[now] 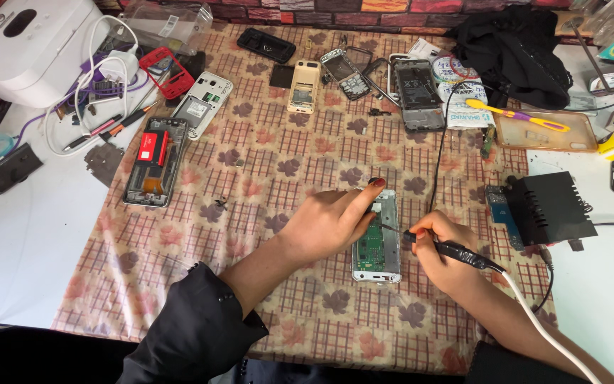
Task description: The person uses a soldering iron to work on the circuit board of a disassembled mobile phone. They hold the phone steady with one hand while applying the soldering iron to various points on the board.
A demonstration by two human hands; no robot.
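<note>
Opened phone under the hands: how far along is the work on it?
Done: the phone lies opened, green board exposed. In hand: the left hand steadies it; the right hand holds a soldering iron, tip at the board. Left: no cover is fitted.

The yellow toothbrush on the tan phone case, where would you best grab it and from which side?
Pinch the yellow toothbrush at mid-handle, coming from above. It lies flat across the tan phone case, its length bare and slim; the black cloth crowds the far side, so a top-down pinch looks easiest.
</note>
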